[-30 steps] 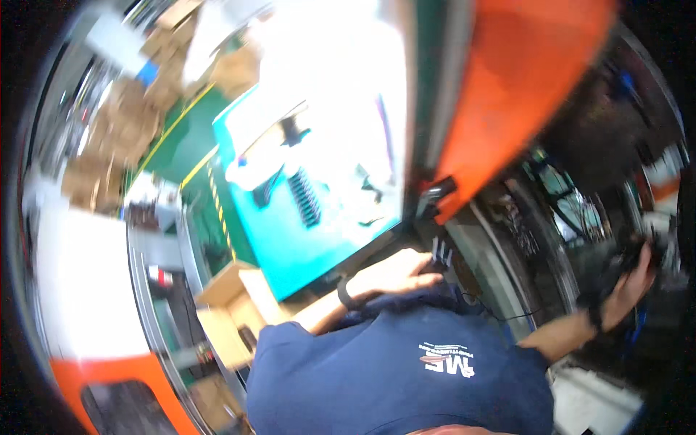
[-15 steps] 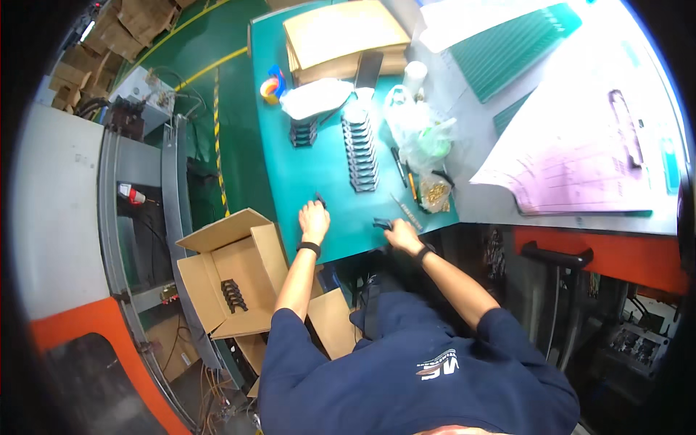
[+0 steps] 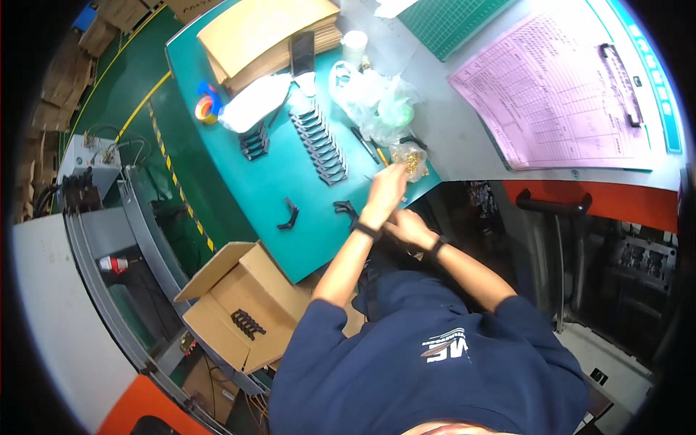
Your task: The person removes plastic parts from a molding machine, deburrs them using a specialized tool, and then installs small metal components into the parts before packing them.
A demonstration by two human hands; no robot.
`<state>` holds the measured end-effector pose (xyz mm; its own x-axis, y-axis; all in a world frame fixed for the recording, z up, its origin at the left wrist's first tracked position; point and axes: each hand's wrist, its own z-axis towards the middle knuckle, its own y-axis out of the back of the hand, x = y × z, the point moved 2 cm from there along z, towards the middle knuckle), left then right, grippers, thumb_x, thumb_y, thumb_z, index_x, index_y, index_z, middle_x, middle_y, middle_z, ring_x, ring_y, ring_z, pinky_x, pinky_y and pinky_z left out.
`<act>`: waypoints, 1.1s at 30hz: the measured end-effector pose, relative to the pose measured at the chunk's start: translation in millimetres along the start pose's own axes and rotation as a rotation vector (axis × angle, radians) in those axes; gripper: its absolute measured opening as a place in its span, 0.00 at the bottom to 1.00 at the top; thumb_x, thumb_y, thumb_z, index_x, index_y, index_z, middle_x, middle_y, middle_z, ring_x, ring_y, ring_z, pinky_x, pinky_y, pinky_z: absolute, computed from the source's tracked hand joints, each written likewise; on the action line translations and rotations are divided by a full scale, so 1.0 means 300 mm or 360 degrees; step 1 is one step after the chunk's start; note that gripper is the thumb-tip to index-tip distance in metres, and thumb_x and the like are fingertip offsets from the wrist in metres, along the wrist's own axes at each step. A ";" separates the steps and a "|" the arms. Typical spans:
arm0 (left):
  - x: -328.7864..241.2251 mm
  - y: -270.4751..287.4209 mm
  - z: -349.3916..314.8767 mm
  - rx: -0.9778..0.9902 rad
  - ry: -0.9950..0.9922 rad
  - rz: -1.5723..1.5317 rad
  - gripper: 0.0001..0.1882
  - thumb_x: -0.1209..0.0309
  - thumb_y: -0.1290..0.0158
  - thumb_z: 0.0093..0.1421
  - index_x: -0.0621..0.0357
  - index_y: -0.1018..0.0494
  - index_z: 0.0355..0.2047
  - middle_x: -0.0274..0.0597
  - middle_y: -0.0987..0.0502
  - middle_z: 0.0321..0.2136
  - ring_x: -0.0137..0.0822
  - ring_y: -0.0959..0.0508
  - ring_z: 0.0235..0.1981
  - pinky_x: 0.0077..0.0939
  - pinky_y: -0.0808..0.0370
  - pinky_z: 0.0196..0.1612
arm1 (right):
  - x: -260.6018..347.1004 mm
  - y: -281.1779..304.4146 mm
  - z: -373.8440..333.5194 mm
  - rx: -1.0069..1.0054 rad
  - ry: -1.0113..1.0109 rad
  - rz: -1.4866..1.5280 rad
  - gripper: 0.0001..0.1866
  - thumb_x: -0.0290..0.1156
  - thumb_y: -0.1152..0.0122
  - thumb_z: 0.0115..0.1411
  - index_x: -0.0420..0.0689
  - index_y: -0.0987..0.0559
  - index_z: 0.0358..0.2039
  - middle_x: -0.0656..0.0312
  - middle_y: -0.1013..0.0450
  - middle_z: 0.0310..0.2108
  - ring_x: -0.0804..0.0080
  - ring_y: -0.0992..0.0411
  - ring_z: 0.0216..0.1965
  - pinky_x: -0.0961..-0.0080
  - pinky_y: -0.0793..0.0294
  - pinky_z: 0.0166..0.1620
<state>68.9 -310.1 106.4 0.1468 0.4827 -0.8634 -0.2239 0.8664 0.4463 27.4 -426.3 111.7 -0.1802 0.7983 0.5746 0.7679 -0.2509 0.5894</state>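
My left hand [image 3: 387, 191] reaches across to the right, closed, at the near side of a clear bag of small brass-coloured pieces [image 3: 413, 162]. What its fingers hold, if anything, is hidden. Below it, at the table's near edge, is my right hand [image 3: 412, 229], its fingertips partly covered by my left wrist. A black angled bracket [image 3: 288, 214] lies by itself on the green tabletop [image 3: 250, 199]. Another black bracket [image 3: 346, 208] sits just left of my left wrist. Farther back, a long row of similar black brackets [image 3: 319, 147] stands beside a shorter row [image 3: 254, 142].
An open cardboard box [image 3: 279, 279] with several black parts [image 3: 247, 324] stands at the lower left. Brown sheets [image 3: 254, 32], a phone [image 3: 301, 53], tape rolls [image 3: 207, 109], pens [image 3: 368, 145] and a plastic bag [image 3: 366, 98] occupy the table. A clipboard [image 3: 554, 98] lies right.
My left hand has let go of a black bracket and crossed right toward the brass pieces. My right hand has drawn back to the table edge, leaving its bracket behind. The view has turned.
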 end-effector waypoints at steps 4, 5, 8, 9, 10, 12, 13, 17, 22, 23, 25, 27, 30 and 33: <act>0.116 -0.262 0.147 0.0553 0.0003 0.0644 0.10 0.81 0.51 0.50 0.69 0.24 0.33 0.60 0.23 0.34 0.55 0.22 0.38 0.43 0.24 0.42 | -0.202 0.103 -0.222 -0.0370 -0.0086 0.0084 0.16 0.38 0.42 0.57 0.39 0.23 0.38 0.47 0.23 0.35 0.51 0.24 0.39 0.61 0.26 0.43; 0.133 -0.292 0.167 0.0731 0.0020 0.0689 0.11 0.82 0.51 0.49 0.70 0.24 0.33 0.62 0.23 0.34 0.55 0.21 0.39 0.43 0.24 0.42 | -0.244 0.128 -0.282 -0.0442 -0.0234 0.0143 0.15 0.38 0.41 0.57 0.39 0.23 0.38 0.48 0.23 0.33 0.53 0.24 0.37 0.62 0.26 0.41; 0.173 -0.371 0.134 0.0773 -0.0210 0.0892 0.12 0.82 0.50 0.49 0.70 0.24 0.36 0.61 0.25 0.40 0.54 0.24 0.44 0.43 0.24 0.45 | -0.401 0.131 -0.445 -0.0826 -0.0349 0.0353 0.13 0.35 0.40 0.57 0.38 0.22 0.37 0.51 0.23 0.28 0.60 0.22 0.30 0.67 0.25 0.35; 0.178 -0.366 0.126 0.0794 -0.0218 0.0893 0.13 0.82 0.50 0.49 0.70 0.25 0.36 0.61 0.26 0.41 0.55 0.24 0.45 0.43 0.25 0.46 | -0.424 0.120 -0.487 -0.0876 -0.0441 0.0508 0.12 0.34 0.40 0.57 0.38 0.22 0.37 0.53 0.23 0.27 0.64 0.23 0.28 0.69 0.25 0.33; 0.181 -0.361 0.121 0.0810 -0.0221 0.0894 0.13 0.82 0.50 0.49 0.71 0.25 0.36 0.62 0.27 0.42 0.55 0.25 0.46 0.44 0.25 0.46 | -0.447 0.110 -0.525 -0.0919 -0.0525 0.0661 0.12 0.33 0.41 0.57 0.37 0.22 0.36 0.54 0.23 0.26 0.67 0.23 0.26 0.71 0.26 0.31; 0.180 -0.355 0.118 0.0846 -0.0227 0.0911 0.12 0.82 0.51 0.49 0.72 0.25 0.35 0.62 0.25 0.39 0.55 0.24 0.43 0.43 0.24 0.45 | -0.491 0.086 -0.573 -0.0995 -0.0627 0.0879 0.10 0.31 0.41 0.58 0.37 0.22 0.36 0.57 0.24 0.24 0.73 0.25 0.22 0.75 0.26 0.28; 0.182 -0.349 0.121 0.0901 -0.0255 0.0943 0.12 0.82 0.52 0.50 0.72 0.25 0.35 0.62 0.25 0.38 0.56 0.24 0.42 0.43 0.24 0.45 | -0.511 0.069 -0.588 -0.1032 -0.0648 0.0944 0.10 0.30 0.41 0.58 0.36 0.22 0.36 0.58 0.24 0.24 0.75 0.26 0.21 0.76 0.27 0.27; 0.197 -0.330 0.123 0.0813 -0.0318 0.0916 0.12 0.78 0.55 0.54 0.70 0.25 0.34 0.60 0.24 0.36 0.56 0.23 0.40 0.43 0.25 0.43 | -0.548 0.028 -0.592 -0.1086 -0.0632 0.1134 0.10 0.29 0.41 0.58 0.36 0.22 0.35 0.59 0.24 0.24 0.75 0.26 0.21 0.78 0.26 0.26; 0.144 -0.302 0.117 0.0634 -0.0349 0.0722 0.12 0.73 0.56 0.58 0.62 0.25 0.38 0.55 0.24 0.38 0.55 0.23 0.40 0.43 0.26 0.43 | -0.526 0.074 -0.568 -0.1089 -0.0480 0.1045 0.10 0.30 0.41 0.58 0.36 0.22 0.36 0.58 0.23 0.25 0.76 0.25 0.22 0.78 0.26 0.27; 0.132 -0.282 0.115 0.0568 -0.0400 0.0676 0.11 0.74 0.57 0.57 0.64 0.27 0.36 0.55 0.24 0.38 0.54 0.24 0.40 0.43 0.27 0.43 | -0.507 0.098 -0.560 -0.1078 -0.0438 0.1020 0.11 0.30 0.41 0.58 0.35 0.22 0.36 0.58 0.23 0.25 0.76 0.25 0.22 0.78 0.26 0.27; 0.087 -0.255 0.116 0.0483 -0.0374 0.0646 0.13 0.74 0.57 0.57 0.62 0.26 0.40 0.54 0.24 0.38 0.53 0.24 0.41 0.41 0.27 0.45 | -0.491 0.141 -0.558 -0.1058 -0.0387 0.0997 0.11 0.31 0.42 0.59 0.36 0.22 0.37 0.58 0.23 0.26 0.76 0.25 0.23 0.78 0.26 0.28; -0.068 -0.215 0.110 0.0348 -0.0472 0.0550 0.15 0.80 0.54 0.53 0.62 0.26 0.42 0.55 0.23 0.40 0.53 0.23 0.42 0.41 0.26 0.44 | -0.508 0.181 -0.567 -0.0939 -0.0311 0.1278 0.14 0.35 0.43 0.61 0.36 0.23 0.38 0.56 0.23 0.30 0.72 0.24 0.25 0.75 0.24 0.30; -0.467 -0.158 0.040 0.0274 -0.0862 0.0352 0.14 0.83 0.50 0.48 0.61 0.24 0.36 0.49 0.21 0.35 0.49 0.20 0.33 0.35 0.23 0.36 | -0.463 0.273 -0.613 -0.0574 -0.0119 0.2139 0.23 0.45 0.47 0.64 0.34 0.26 0.41 0.49 0.24 0.37 0.64 0.23 0.33 0.69 0.21 0.39; -0.861 -0.244 -0.044 0.0698 -0.1149 0.0063 0.14 0.82 0.47 0.46 0.60 0.23 0.35 0.47 0.21 0.33 0.45 0.20 0.32 0.32 0.22 0.34 | -0.424 0.360 -0.728 -0.0138 0.0139 0.3034 0.28 0.50 0.56 0.67 0.32 0.26 0.42 0.48 0.25 0.38 0.61 0.24 0.39 0.65 0.24 0.47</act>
<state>34.7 -500.0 293.6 0.7598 0.3477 -0.5493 0.1303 0.7463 0.6527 -1.0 -674.3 226.3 0.7163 -0.5557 0.4220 -0.0723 -0.6607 -0.7472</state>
